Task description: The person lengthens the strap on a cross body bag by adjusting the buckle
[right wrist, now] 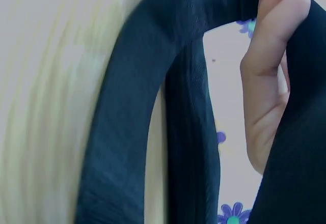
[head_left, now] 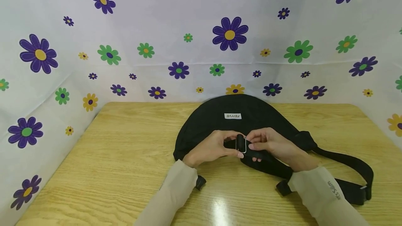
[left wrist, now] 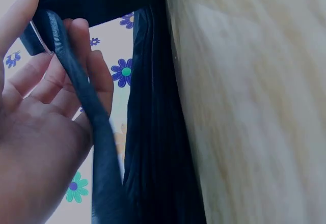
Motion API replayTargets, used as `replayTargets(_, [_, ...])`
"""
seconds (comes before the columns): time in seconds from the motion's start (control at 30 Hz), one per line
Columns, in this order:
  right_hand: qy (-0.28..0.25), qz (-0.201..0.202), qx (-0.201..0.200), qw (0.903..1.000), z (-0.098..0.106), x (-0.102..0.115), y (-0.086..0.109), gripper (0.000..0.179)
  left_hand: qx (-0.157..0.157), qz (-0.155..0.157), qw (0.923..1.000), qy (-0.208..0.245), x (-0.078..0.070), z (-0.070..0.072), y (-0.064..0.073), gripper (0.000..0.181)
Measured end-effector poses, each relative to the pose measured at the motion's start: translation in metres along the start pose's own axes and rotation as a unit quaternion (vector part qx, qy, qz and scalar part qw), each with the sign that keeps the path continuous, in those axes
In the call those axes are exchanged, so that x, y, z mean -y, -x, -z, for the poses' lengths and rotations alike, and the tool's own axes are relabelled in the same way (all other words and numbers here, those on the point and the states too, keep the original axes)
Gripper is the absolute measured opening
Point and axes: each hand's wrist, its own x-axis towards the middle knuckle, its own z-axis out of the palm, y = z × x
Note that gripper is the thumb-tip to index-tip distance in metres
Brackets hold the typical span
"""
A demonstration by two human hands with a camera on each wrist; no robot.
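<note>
A black sling bag (head_left: 204, 125) lies on the table, its small white label upside down in the head view. In front of it my left hand (head_left: 210, 148) pinches the strap's metal slider buckle (head_left: 245, 145) between thumb and fingers. The left wrist view shows this slider (left wrist: 42, 36) with black webbing (left wrist: 99, 117) looped through it and hanging across the palm. Just to the right, my right hand (head_left: 277, 146) pinches the strap (head_left: 260, 154) close to the slider. In the right wrist view, wide webbing (right wrist: 122, 96) curves down from the fingers, whose tips are partly hidden.
More strap (head_left: 361, 166) loops over the table at the right, with another adjuster (head_left: 363, 188) on it. A dark strap end (head_left: 200, 182) sticks out beside the left sleeve. Behind the wooden table (head_left: 125, 142) hangs a white flowered cloth (head_left: 188, 16).
</note>
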Motion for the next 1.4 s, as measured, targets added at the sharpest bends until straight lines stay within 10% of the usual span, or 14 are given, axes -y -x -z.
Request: replayTargets(1.4, [0.011, 0.024, 0.020, 0.9994, 0.008, 0.003, 0.007, 0.020, -0.023, 0.010, 0.9997, -0.002, -0.004, 0.013, 0.002, 0.040])
